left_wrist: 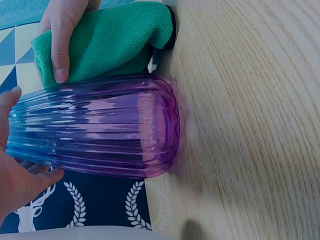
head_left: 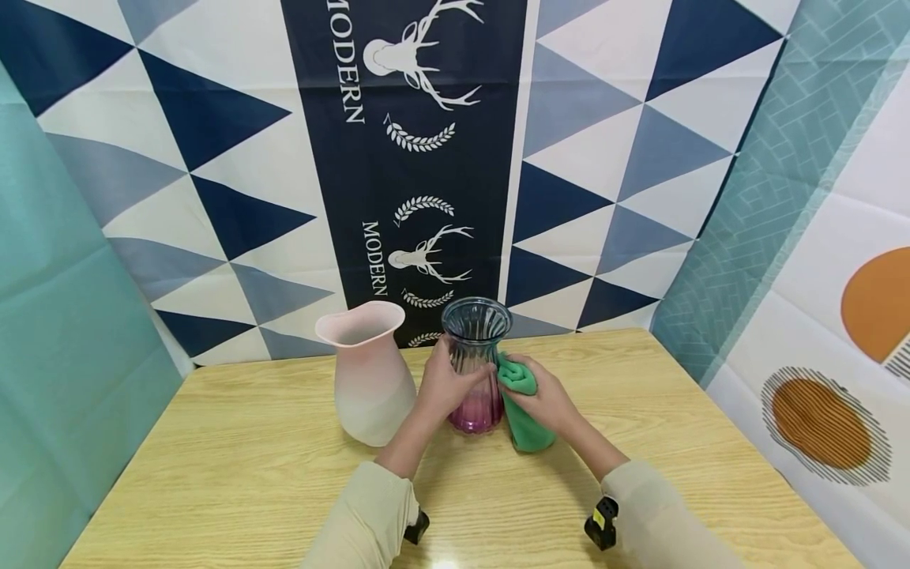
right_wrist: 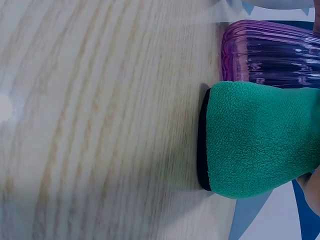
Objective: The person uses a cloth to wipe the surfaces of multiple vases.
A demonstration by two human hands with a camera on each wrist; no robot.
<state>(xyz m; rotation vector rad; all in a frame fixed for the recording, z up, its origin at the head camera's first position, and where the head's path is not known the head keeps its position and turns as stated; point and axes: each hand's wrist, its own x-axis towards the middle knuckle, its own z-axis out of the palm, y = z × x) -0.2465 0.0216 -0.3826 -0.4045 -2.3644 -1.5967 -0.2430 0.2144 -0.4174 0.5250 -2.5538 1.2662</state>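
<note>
A ribbed glass vase [head_left: 475,412], blue at the rim and fading to pink-purple at the base, stands upright on the table. My left hand [head_left: 446,386] grips its narrow upper part, thumb across the front and fingers round the far left side. In the left wrist view, the clear ribs of the glass vase [left_wrist: 115,127] show down to its scalloped base. My right hand [head_left: 546,397] holds a folded green cloth [head_left: 528,431] at the vase's right side. Its lower end hangs close to the tabletop, with a dark edge on the cloth [right_wrist: 260,140] in the right wrist view.
Just left of the glass vase stands a larger pink-and-white vase [head_left: 373,387] with a wavy rim. A patterned backdrop [head_left: 235,197] rises behind the wooden table [head_left: 235,490]. Teal cloth [head_left: 71,316] hangs at the left, and more patterned fabric [head_left: 817,316] hangs at the right.
</note>
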